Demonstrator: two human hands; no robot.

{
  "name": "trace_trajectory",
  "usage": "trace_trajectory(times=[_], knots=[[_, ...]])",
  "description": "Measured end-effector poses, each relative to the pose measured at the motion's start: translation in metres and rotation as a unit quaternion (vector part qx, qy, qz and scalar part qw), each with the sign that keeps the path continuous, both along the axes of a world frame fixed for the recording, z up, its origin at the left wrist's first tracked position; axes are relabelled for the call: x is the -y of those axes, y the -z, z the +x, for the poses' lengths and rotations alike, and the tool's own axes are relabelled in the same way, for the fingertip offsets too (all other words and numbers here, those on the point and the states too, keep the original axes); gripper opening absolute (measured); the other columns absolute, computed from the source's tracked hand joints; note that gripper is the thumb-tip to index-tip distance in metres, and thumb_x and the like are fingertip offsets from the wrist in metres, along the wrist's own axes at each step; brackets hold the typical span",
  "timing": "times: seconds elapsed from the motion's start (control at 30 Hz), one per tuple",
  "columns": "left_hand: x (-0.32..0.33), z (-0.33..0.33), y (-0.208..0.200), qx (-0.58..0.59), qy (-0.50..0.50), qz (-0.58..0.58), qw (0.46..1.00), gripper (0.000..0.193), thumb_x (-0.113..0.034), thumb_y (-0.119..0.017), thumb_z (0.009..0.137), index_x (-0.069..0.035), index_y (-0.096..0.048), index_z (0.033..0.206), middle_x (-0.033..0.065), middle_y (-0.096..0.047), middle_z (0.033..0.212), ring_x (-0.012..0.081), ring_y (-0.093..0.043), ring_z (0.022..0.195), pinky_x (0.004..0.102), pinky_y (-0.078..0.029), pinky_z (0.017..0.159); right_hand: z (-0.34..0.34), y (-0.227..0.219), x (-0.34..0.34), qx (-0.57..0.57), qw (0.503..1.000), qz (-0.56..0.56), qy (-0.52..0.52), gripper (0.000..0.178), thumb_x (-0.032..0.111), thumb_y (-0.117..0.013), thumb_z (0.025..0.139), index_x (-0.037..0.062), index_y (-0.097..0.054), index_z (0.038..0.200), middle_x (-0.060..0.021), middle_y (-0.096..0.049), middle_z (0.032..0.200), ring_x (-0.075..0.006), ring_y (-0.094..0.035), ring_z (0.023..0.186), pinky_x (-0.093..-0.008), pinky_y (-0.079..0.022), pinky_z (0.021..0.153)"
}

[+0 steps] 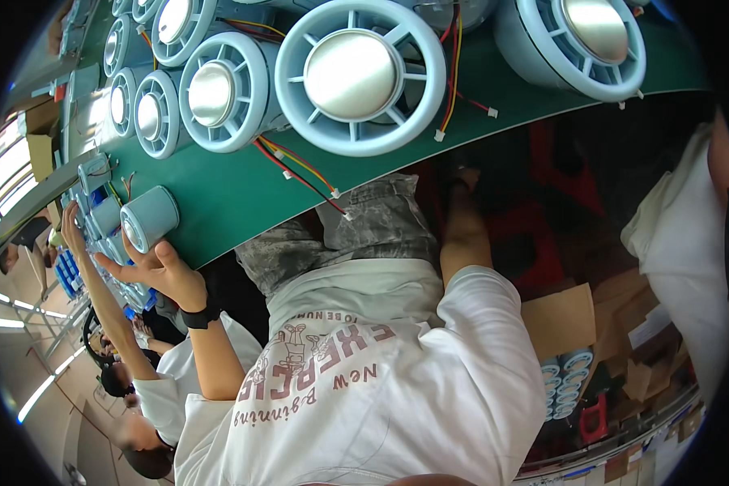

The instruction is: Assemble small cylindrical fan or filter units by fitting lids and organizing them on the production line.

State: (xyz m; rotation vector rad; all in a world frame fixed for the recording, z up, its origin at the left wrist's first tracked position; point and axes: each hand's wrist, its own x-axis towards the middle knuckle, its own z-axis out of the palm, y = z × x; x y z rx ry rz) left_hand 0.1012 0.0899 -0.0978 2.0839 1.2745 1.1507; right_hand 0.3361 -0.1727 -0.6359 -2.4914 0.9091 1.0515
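Observation:
My left hand (pixel 166 275), with a black band on the wrist, is at the green table's left part. Its fingers are spread, with the tips against or just beside the near end of a light blue cylindrical housing (pixel 155 217) lying on its side. Whether they touch it I cannot tell. My right hand (pixel 465 178) hangs low beside my thigh, below the table edge, in shadow; its fingers are too dark to make out. In front of me, several light blue spoked round housings (pixel 363 134) with silver discs lie on the table, trailing coloured wires (pixel 304 180) with white plugs.
The green table (pixel 231 194) has a curved-looking front edge before my lap. At left, another person's raised arm (pixel 105 300) is near more blue parts. Lower right are an open cardboard box (pixel 560 320), blue housings (pixel 571 377) and a red stool (pixel 595 417). Another person in white (pixel 680 219) is at right.

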Motion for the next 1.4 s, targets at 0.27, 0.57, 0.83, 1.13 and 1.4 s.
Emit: trace_trajectory(times=[0.27,0.57,0.83,1.13,1.4], knots=[[0.0,0.001,-0.002,-0.031,0.007,0.013,0.999,0.112,-0.052,-0.071,0.081,-0.017,0.01,0.149,0.0203,-0.04,0.142,0.0308,-0.045,0.128,0.0456,-0.039,0.105,0.004,-0.026,0.0,0.052,0.972,0.09,-0.213,0.051,0.036,-0.066,0.085,0.0043,-0.045,0.118,-0.0269,-0.064,0.109,-0.0429,-0.063,0.1,-0.0492,-0.053,0.084],[-0.009,0.006,-0.001,0.227,0.143,-0.038,0.963,0.116,-0.038,-0.077,0.08,-0.016,0.014,0.148,0.0211,-0.029,0.147,0.0348,-0.036,0.133,0.0468,-0.03,0.109,0.036,-0.167,-0.03,0.082,0.792,0.193,-0.574,0.038,0.017,-0.069,0.078,0.0032,-0.049,0.107,-0.027,-0.065,0.092,-0.0449,-0.063,0.09,-0.0518,-0.052,0.077],[0.038,-0.037,-0.015,0.109,0.229,0.08,0.964,0.103,-0.039,-0.08,0.074,-0.01,-0.015,0.148,0.0194,-0.024,0.149,0.0348,-0.03,0.134,0.0475,-0.025,0.109,0.006,-0.505,-0.037,0.09,0.554,0.267,-0.783,0.039,0.013,-0.07,0.071,0.0029,-0.05,0.103,-0.0238,-0.062,0.083,-0.0431,-0.061,0.079,-0.0485,-0.051,0.069],[0.087,-0.012,-0.053,0.052,0.518,-0.164,0.838,0.088,-0.032,-0.081,0.072,-0.005,-0.035,0.142,0.0191,-0.042,0.138,0.036,-0.044,0.126,0.0451,-0.036,0.104,-0.052,-0.698,-0.064,0.077,0.471,0.423,-0.77,0.033,0.015,-0.074,0.072,0.0029,-0.056,0.096,-0.0154,-0.061,0.081,-0.0314,-0.061,0.066,-0.0367,-0.051,0.056],[0.077,-0.012,-0.074,0.156,0.405,-0.154,0.888,0.086,-0.022,-0.081,0.072,-0.003,-0.035,0.142,0.0176,-0.053,0.126,0.0318,-0.054,0.115,0.0382,-0.045,0.095,-0.073,-0.689,-0.108,0.432,0.313,0.52,-0.667,0.041,0.013,-0.084,0.069,0.0011,-0.061,0.102,-0.0121,-0.068,0.088,-0.018,-0.062,0.062,-0.0263,-0.049,0.055]])
